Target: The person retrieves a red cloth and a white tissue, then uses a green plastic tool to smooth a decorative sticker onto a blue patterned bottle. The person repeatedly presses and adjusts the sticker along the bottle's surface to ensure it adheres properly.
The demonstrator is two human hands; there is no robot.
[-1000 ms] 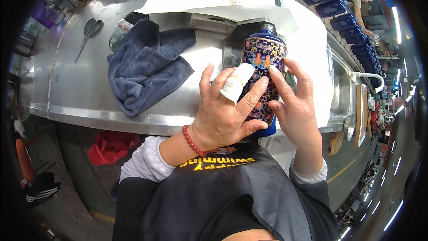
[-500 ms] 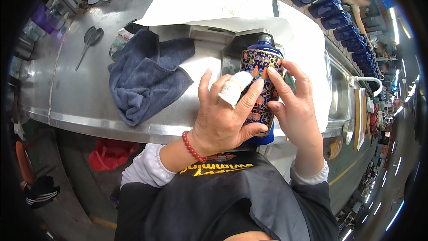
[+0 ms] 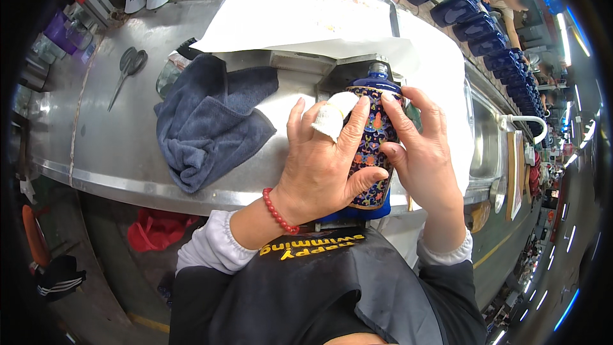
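A dark blue bottle (image 3: 377,129) with a colourful floral pattern lies with its neck pointing away from me, in or against a metal holder (image 3: 338,76) on the steel bench. My left hand (image 3: 316,163) rests on its left side with fingers apart. Its index finger lies along the patterned face, and the thumb is stretched across lower down. White wrapping (image 3: 332,117) covers one of its fingers. My right hand (image 3: 424,147) lies at the bottle's right side, index fingertip and thumb touching the pattern. The other right fingers reach along the edge, partly hidden.
A grey-blue towel (image 3: 211,118) lies crumpled at left, near black scissors (image 3: 128,71). Behind the bottle is a white sheet (image 3: 306,9) with floral prints. Blue containers (image 3: 456,9) line the far right, before another person (image 3: 507,3). A sink (image 3: 486,134) is at right.
My left index finger has slid up the patterned face toward the bottle's shoulder. My right index fingertip has also crept slightly higher. The whole view has shifted a little.
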